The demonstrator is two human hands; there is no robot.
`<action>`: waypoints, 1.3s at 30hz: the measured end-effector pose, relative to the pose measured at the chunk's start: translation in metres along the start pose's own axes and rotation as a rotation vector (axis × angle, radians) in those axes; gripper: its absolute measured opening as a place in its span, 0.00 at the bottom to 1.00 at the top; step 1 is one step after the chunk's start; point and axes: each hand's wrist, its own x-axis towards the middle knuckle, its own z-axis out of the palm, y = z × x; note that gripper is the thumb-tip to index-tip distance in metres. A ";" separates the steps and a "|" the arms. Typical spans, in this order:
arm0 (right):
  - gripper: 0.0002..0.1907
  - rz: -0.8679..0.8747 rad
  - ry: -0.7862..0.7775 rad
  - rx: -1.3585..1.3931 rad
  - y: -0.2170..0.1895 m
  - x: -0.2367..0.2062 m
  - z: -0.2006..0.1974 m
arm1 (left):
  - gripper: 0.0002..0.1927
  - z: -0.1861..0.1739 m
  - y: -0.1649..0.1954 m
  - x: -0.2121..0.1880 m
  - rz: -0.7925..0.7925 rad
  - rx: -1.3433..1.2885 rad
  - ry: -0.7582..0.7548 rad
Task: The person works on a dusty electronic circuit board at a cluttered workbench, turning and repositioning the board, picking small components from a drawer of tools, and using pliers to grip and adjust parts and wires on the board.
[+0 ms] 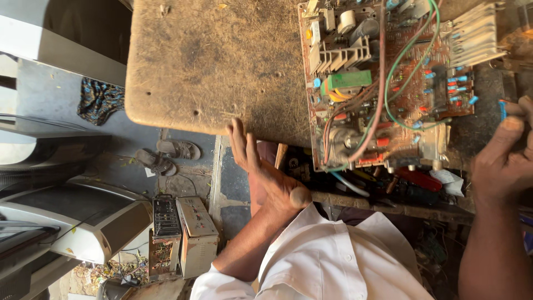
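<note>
My left hand (261, 172) lies flat against the near edge of a worn wooden table (211, 66), fingers stretched out and holding nothing. On the right half of the table rests a brown circuit board (388, 83) with heat sinks, capacitors and loose green, red and brown wires. At the right edge of the view, beside the board's corner, my right hand (505, 161) is curled with its fingertips pinched on a small blue-tipped tool (502, 108). Most of that tool is hidden by the fingers and the frame edge.
A shelf under the table holds a red-handled tool (419, 180) and other clutter. On the ground stand an opened electronic unit (180, 236), a pair of sandals (166, 155), a patterned cloth (100, 100) and a white appliance casing (83, 222).
</note>
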 end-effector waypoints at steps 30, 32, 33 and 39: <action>0.10 -0.268 0.165 -0.052 -0.043 -0.030 -0.090 | 0.33 -0.024 0.068 -0.056 0.138 0.282 0.103; 0.10 -0.256 0.169 -0.047 -0.040 -0.029 -0.091 | 0.32 -0.022 0.070 -0.056 0.135 0.296 0.096; 0.10 -0.246 0.167 -0.040 -0.040 -0.030 -0.091 | 0.32 -0.022 0.071 -0.057 0.131 0.298 0.093; 0.10 -0.268 0.123 -0.044 -0.036 -0.032 -0.095 | 0.30 -0.021 0.078 -0.052 0.128 0.287 0.085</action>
